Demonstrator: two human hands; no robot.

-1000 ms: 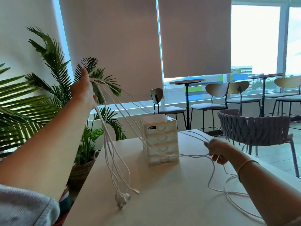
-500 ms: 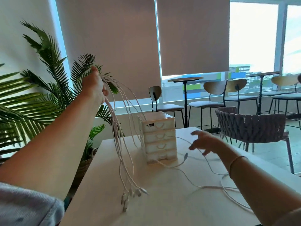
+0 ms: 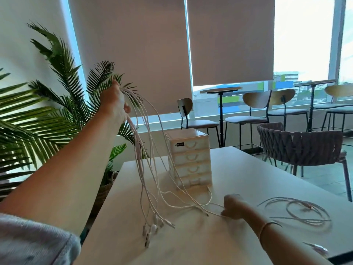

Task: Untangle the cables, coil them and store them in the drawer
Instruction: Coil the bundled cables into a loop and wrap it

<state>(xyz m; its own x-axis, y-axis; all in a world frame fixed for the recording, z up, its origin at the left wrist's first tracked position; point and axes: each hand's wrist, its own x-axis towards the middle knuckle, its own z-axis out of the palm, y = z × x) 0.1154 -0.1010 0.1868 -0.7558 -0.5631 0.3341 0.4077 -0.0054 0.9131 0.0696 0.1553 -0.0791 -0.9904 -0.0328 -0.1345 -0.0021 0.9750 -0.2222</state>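
My left hand (image 3: 114, 103) is raised high, fingers curled round a bunch of thin white cables (image 3: 145, 159) that hang in long strands, their plug ends (image 3: 151, 229) dangling just above the smooth pale desk (image 3: 191, 243). My right hand (image 3: 232, 206) sits low on the desk, fist curled, pinching one strand near its end. Behind the strands stands a small translucent plastic drawer unit (image 3: 189, 157) with four drawers, all closed. Right of my wrist, a loose cable coil (image 3: 298, 211) lies flat in round loops.
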